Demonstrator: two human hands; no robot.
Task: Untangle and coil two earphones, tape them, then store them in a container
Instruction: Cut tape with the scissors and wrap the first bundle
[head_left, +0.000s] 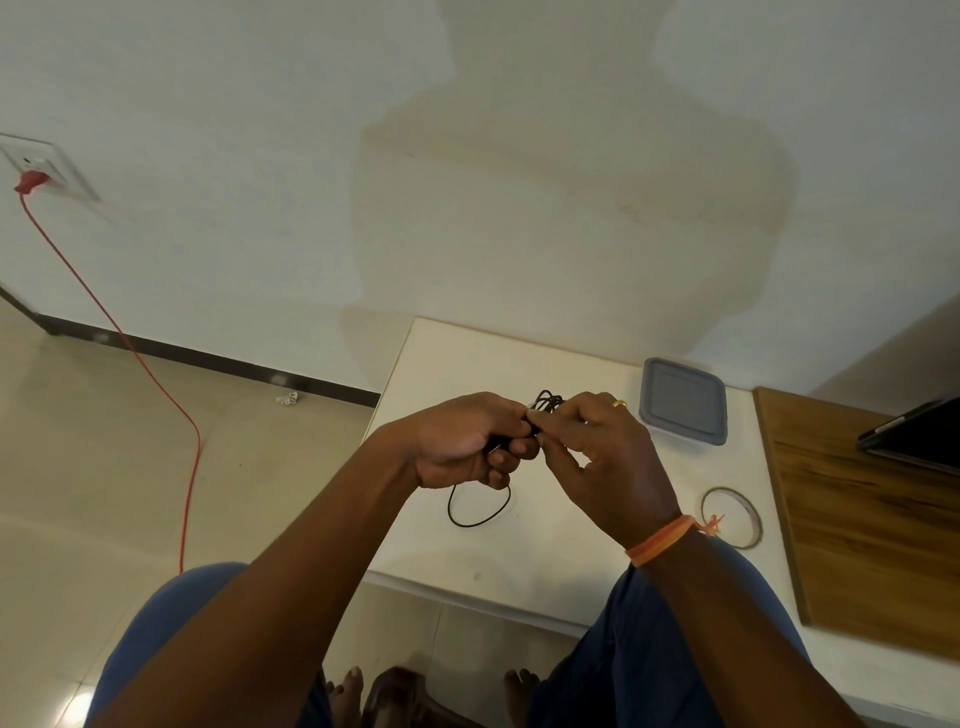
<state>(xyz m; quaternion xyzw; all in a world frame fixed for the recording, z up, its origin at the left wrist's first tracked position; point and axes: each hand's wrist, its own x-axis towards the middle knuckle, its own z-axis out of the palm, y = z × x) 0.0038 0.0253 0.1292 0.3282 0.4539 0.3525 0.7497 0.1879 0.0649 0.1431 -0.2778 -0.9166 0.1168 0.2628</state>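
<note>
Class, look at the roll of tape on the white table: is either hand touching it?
No: the roll of clear tape lies alone on the white table, while both hands hold the black earphone cable above it.

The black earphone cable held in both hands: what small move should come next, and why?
Probably the right hand should wind the hanging loop onto the black earphone cable bundle that the left hand grips. That loop is loose below the hands, and the tape roll lies unused on the table.
</note>
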